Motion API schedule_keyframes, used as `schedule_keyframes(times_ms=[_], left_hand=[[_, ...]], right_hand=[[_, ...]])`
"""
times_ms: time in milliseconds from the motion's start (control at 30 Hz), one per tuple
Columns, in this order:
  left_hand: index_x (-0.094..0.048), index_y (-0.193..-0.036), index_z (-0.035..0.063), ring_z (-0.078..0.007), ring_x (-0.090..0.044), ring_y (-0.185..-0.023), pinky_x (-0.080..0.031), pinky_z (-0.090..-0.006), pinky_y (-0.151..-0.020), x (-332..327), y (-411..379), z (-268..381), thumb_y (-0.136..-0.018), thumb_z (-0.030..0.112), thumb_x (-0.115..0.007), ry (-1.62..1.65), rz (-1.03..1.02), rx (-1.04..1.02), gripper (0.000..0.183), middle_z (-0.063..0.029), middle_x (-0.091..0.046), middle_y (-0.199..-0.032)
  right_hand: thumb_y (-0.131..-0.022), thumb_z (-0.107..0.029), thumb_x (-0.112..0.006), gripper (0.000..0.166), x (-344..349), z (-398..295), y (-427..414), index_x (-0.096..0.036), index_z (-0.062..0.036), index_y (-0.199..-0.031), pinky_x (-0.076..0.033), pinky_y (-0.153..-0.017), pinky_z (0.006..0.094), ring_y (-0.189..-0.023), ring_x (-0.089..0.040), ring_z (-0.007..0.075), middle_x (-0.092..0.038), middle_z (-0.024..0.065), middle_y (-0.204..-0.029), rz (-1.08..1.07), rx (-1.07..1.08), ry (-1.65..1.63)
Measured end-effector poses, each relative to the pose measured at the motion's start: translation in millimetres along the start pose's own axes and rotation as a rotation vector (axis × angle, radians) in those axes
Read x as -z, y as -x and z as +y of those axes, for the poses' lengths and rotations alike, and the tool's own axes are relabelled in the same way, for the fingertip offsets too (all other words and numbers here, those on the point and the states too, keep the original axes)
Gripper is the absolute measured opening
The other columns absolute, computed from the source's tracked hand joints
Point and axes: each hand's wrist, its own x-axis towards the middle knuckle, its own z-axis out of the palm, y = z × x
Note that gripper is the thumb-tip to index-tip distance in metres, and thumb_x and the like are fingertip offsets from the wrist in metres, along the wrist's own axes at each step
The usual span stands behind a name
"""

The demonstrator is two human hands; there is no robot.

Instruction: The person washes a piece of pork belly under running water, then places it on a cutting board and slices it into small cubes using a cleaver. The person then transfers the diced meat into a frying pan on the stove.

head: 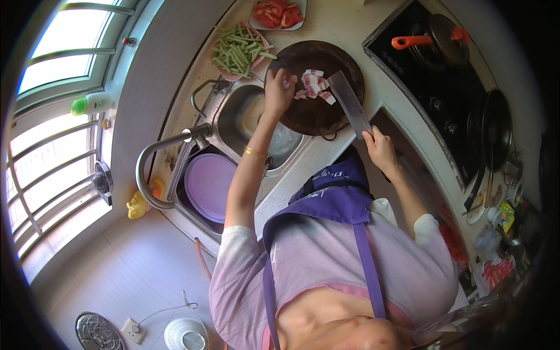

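My right hand point(382, 148) is closed around the handle of a metal cleaver point(349, 103), whose blade lies over the right half of a round dark chopping board point(315, 120). Beside the blade's tip sit pieces of sliced fatty meat point(314, 83) in a loose pile. My left hand point(280, 89) is over the board's left edge, left of the meat; it is blurred, and whether something is between its fingers cannot be told. Cut green beans point(238, 50) fill a pink dish up and left of the board. Cut tomatoes point(278, 14) lie in a white tray beyond it.
A double steel sink point(232, 105) with a curved faucet point(146, 155) is at the left, a purple basin point(210, 186) in its nearer bowl. At the right, a black cooktop point(420, 83) bears a lidded pan with an orange handle point(411, 42). A dark wok point(496, 129) is beside it.
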Motion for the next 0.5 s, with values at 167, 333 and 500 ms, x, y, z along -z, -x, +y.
schedule_keyframes(times_ms=[167,333,500], left_hand=[[-0.062,-0.095,0.0063,-0.0348,-0.055,-0.083,-0.046,-0.0383,-0.072,-26,-28,-13,-0.074,0.009,-0.064,0.039,-0.116,-0.034,0.022,-0.0162,-0.055,-0.091],[-0.062,-0.092,0.0065,-0.0317,-0.050,-0.098,-0.042,-0.0386,-0.080,-9,-17,28,-0.062,0.005,-0.062,-0.089,-0.140,-0.386,0.030,-0.0117,-0.055,-0.103],[-0.057,-0.086,0.0050,-0.0302,-0.050,-0.091,-0.041,-0.0381,-0.078,-18,13,16,-0.061,0.003,-0.063,-0.116,-0.141,-0.282,0.026,-0.0100,-0.055,-0.096]], right_hand=[[-0.091,-0.021,-0.052,0.023,8,-5,1,-0.050,0.0001,-0.083,-0.042,-0.050,0.0458,-0.072,-0.058,0.0421,-0.058,0.0242,-0.070,-0.009,-0.020,0.018],[-0.091,-0.021,-0.053,0.024,7,7,8,-0.049,-0.0002,-0.081,-0.042,-0.049,0.0457,-0.070,-0.057,0.0419,-0.057,0.0239,-0.068,0.029,-0.035,-0.035],[-0.090,-0.021,-0.054,0.024,2,5,6,-0.048,-0.0002,-0.081,-0.041,-0.048,0.0455,-0.070,-0.058,0.0414,-0.057,0.0231,-0.068,-0.001,0.003,-0.002]])
